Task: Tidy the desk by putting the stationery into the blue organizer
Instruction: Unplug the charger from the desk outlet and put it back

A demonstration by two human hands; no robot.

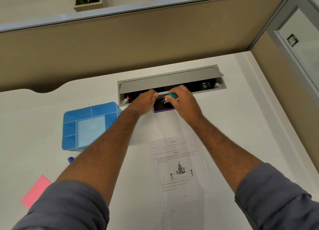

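Observation:
The blue organizer [82, 126], with several empty compartments, stands on the white desk at the left. Both my hands are at the far middle of the desk, over a black and purple block [164, 108] by the cable tray. My right hand [183, 100] pinches a small teal and silver item [170, 97] above the block. My left hand [146, 101] has its fingers curled at the block's left edge; what it grips is hidden. A pink sticky pad [36, 191] and a blue pen cap [70, 159] lie at the near left.
A grey cable tray [170, 81] with its lid raised is set into the desk behind my hands. A printed sheet [179, 169] lies in the middle of the desk. Beige partition walls [120, 44] close the back and right sides.

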